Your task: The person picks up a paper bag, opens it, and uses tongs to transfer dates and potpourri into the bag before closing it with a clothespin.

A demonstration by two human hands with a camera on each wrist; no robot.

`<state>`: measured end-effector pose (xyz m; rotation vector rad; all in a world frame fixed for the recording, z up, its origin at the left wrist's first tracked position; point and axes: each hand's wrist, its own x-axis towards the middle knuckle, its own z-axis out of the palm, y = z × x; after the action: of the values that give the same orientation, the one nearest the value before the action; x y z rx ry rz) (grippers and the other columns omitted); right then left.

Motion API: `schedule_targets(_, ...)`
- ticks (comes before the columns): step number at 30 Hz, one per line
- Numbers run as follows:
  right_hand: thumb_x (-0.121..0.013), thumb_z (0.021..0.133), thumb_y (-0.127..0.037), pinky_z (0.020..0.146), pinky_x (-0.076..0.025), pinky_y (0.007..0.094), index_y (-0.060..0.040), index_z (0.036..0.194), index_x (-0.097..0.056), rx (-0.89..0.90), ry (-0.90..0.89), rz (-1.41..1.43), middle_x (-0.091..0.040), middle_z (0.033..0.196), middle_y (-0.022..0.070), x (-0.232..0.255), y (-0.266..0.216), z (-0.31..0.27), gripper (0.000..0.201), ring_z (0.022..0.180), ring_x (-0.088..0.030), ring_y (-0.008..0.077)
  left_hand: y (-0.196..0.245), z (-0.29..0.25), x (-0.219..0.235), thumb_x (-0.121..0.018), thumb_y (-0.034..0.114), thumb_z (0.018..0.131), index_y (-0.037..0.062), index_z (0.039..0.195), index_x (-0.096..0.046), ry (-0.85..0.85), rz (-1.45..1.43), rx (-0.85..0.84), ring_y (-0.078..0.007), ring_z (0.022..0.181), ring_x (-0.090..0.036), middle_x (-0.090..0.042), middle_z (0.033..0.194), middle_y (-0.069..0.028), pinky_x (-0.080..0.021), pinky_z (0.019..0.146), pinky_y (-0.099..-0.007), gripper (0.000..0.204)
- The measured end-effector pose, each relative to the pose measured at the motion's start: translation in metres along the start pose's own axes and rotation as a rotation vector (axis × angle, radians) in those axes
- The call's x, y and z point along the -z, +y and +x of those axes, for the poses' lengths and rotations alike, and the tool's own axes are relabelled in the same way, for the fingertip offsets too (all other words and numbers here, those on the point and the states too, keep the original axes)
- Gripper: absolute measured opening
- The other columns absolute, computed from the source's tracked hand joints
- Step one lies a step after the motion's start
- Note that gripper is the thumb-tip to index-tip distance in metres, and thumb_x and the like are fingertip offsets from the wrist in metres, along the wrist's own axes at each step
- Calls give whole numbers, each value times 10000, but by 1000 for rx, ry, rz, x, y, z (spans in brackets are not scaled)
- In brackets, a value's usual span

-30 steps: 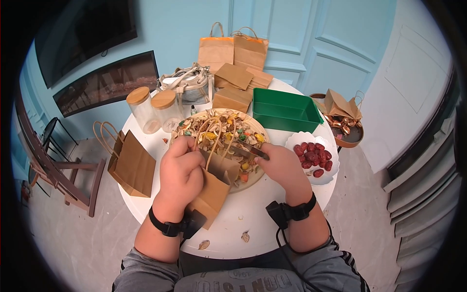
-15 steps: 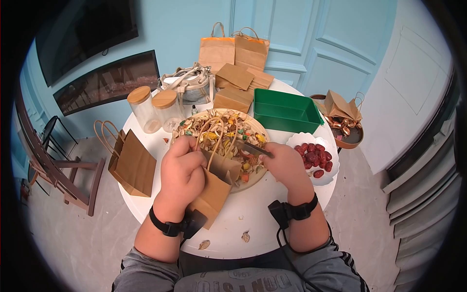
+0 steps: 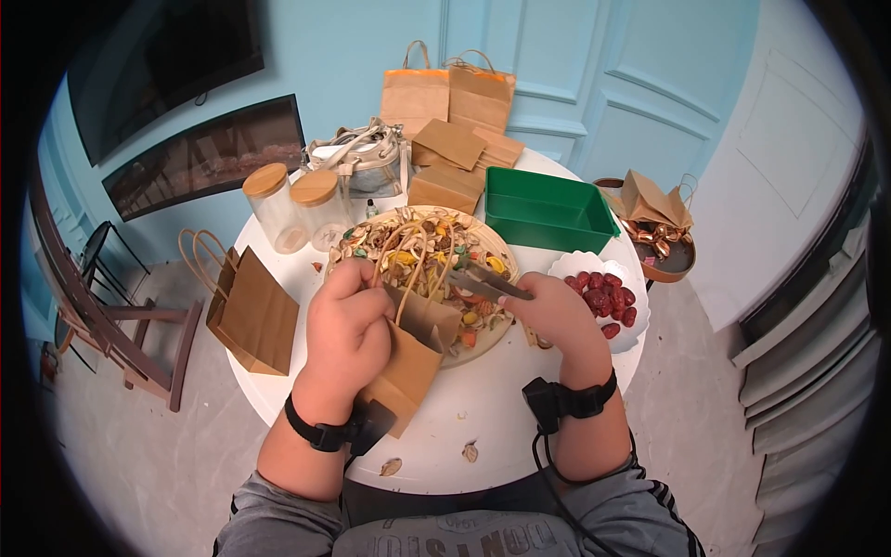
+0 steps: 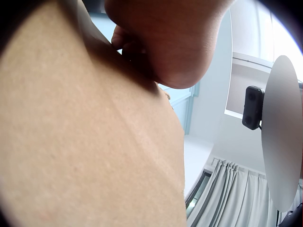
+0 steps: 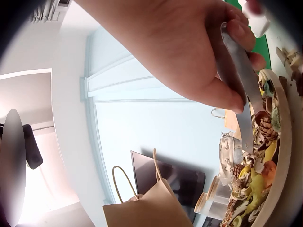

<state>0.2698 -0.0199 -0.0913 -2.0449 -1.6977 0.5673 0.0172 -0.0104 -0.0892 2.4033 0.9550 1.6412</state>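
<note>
My left hand [image 3: 348, 325] grips the upper edge of a small brown paper bag [image 3: 408, 373], which stands tilted with its mouth towards the tray and its twisted handles up. In the left wrist view the side of the bag fills much of the picture. My right hand [image 3: 560, 314] holds metal tongs [image 3: 497, 282] between thumb and fingers. The tongs' tips are apart over the mixed dried flowers, leaves and pinecones, the potpourri [image 3: 385, 243], on a round wooden tray [image 5: 284, 151]. A pinecone [image 5: 267, 126] lies close to the tongs in the right wrist view.
Another paper bag [image 3: 255, 316] stands at the left table edge. Two lidded jars [image 3: 278, 218], a handbag [image 3: 357, 167] and more paper bags [image 3: 445, 188] stand behind. Right of the tray are a green bin [image 3: 548, 223] and a white plate [image 3: 631, 341] of red dates [image 3: 603, 295].
My right hand has drawn the tongs to the right, away from the bag, and their arms have spread apart. My left hand and the bag have stayed put.
</note>
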Motion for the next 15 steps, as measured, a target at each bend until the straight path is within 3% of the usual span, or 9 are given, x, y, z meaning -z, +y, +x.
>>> schedule_targets(2,-639,813,-353,687,-495,405,-27,962,-665,-44,-190,141,-657,782,160,4,-5,-2,359,784,-652,331,0,0,0,-485,-95,618,6,626,-575,-3,5,1,-273,681,-550,-527,790,-120,-452,589,-331,136)
schedule_targets(3,-639,813,-353,687,-495,405,-27,962,-665,-43,-190,141,-657,782,160,1,-3,-2,359,784,-652,331,0,0,0,-485,-95,619,6,626,-575,-1,3,-2,-274,681,-550,-526,789,-120,-451,589,-331,134)
schedule_targets(5,-651,802,-345,702,-497,413,-28,950,-653,171,-108,37,-660,825,168,-12,5,0,350,816,-648,337,0,0,0,-486,-94,619,5,627,-574,2,2,-4,-275,680,-549,-525,789,-121,-450,588,-331,133)
schedule_targets(9,-662,803,-352,667,-476,405,-24,976,-637,209,-44,-100,-643,784,165,-25,2,-1,372,763,-636,315,0,0,-1,-485,-94,619,5,628,-570,0,2,-7,-275,678,-548,-523,785,-121,-448,587,-330,131)
schedule_targets(15,-650,797,-309,690,-473,438,-44,944,-644,208,33,-147,-638,798,176,-25,-3,-3,303,796,-627,351,-1,0,-2,-483,-95,615,6,625,-567,-4,0,0,-273,684,-548,-522,782,-120,-448,588,-331,132)
